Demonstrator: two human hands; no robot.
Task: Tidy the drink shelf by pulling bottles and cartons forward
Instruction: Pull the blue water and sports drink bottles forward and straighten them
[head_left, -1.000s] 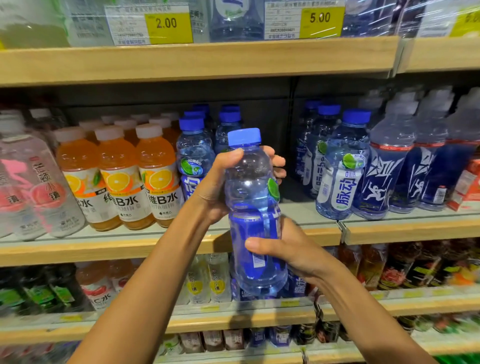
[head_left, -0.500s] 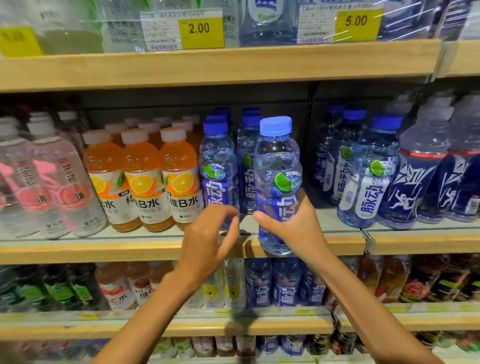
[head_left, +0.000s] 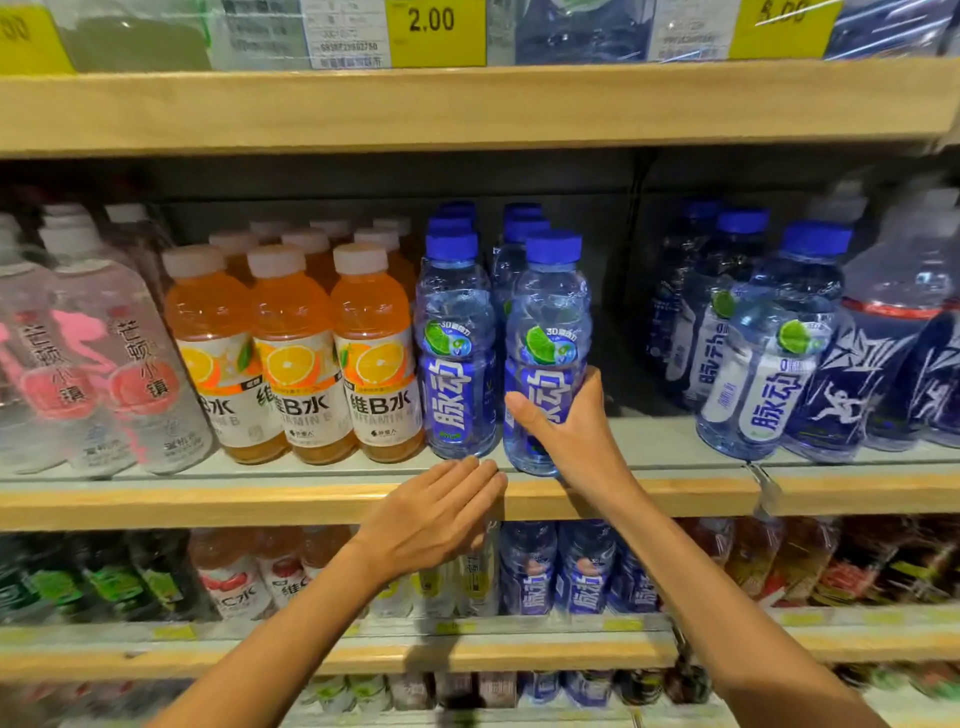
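Bottles of orange drink (head_left: 296, 358) stood at the shelf (head_left: 208, 501) front, beside two blue-capped bottles of clear liquid. The right hand (head_left: 571, 436) gripped the blue bottle (head_left: 549, 312) low down at the shelf edge. The left hand (head_left: 436, 512) hovered flat, fingers straight, holding nothing.

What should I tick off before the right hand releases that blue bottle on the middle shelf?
1. Grip: right hand holds blue bottle low on its label: ok.
2. Bottle upright, label facing out: ok.
3. Base fully seated on the shelf board: cannot tell, the hand hides part of it.
4. Close beside the neighbouring blue bottle: ok.
5. Free hand: left hand open, holding nothing, by the shelf edge: ok.
6. Front row filled to its right: not ok, a gap shows before the white-labelled bottles.
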